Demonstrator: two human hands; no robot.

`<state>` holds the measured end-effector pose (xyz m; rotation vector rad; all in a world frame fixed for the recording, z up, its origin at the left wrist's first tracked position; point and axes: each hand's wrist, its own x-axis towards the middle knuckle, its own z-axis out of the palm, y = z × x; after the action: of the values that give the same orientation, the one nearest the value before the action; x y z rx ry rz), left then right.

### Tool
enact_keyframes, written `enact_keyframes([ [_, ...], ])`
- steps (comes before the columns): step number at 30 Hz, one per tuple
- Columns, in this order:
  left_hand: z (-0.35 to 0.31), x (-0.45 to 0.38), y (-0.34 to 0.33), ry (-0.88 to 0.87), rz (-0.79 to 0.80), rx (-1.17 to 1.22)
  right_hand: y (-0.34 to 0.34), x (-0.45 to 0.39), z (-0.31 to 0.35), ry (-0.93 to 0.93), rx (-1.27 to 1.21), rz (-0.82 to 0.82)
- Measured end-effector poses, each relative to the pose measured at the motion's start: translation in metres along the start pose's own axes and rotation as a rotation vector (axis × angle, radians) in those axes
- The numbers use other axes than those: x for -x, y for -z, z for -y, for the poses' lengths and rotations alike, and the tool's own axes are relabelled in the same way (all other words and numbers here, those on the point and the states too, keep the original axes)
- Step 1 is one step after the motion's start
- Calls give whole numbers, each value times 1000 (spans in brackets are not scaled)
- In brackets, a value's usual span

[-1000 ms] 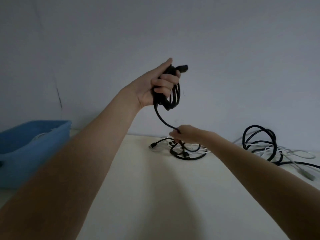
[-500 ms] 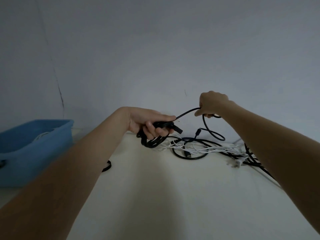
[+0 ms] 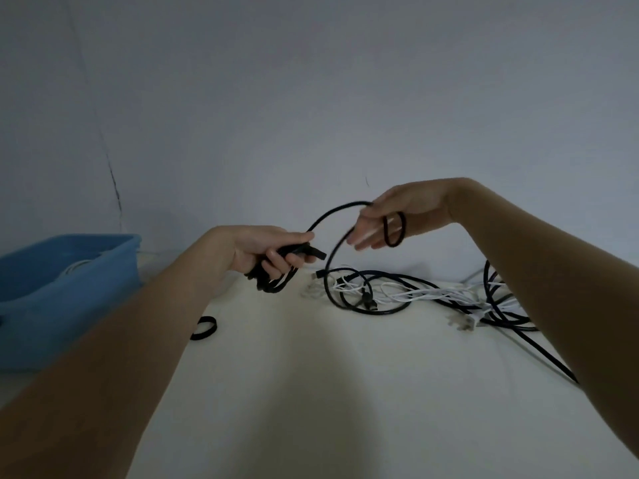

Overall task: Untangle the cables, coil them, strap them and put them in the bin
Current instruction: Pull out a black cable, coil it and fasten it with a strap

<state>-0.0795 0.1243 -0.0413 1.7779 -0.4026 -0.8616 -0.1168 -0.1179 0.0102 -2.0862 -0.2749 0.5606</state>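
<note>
My left hand [image 3: 262,248] grips a coil of black cable [image 3: 276,285] above the table's far part. From the coil one black strand [image 3: 332,212] arcs up to my right hand [image 3: 404,216]. That hand's fingers are stretched out, and the strand is looped round them and then drops to the table. A tangle of black and white cables [image 3: 397,293] lies under and to the right of my hands. The blue bin [image 3: 69,281] stands at the left, with a white cable [image 3: 77,266] in it. A small black strap [image 3: 204,327] lies beside my left forearm.
The pale table [image 3: 328,392] ends at a grey wall close behind the cables. More black cable [image 3: 539,350] trails toward the right under my right forearm. A white connector [image 3: 461,322] lies in the tangle's right part.
My left hand came down with the coil from head height to just above the table. My right hand rose from the tangle, carried the strand leftward and spread its fingers from a fist.
</note>
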Motion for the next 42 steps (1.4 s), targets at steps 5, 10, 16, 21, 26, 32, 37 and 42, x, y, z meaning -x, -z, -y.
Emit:
enact_keyframes([
  [5, -14, -1, -7, -96, 55, 72, 3, -5, 7, 66, -155, -326],
  [10, -24, -20, -23, -184, -150, 337, -26, -21, 14, 45, 28, -702],
  [16, -32, -40, -28, -257, -375, 574, -51, -29, 18, 129, 159, -659],
  [21, -37, -54, -27, -347, -460, 592, -77, -27, 2, 114, -149, -330],
  [26, -52, -46, -27, -623, -440, 892, -79, -39, -38, -101, -305, -150],
  [32, -74, -18, -21, -660, 38, 866, -82, -44, -70, -280, 256, -360],
  [37, -72, -4, -36, -425, 407, 493, -56, -47, -78, -260, 772, -589],
  [42, -63, 7, -49, -182, 439, 68, -31, -34, -63, -272, 1037, -884],
])
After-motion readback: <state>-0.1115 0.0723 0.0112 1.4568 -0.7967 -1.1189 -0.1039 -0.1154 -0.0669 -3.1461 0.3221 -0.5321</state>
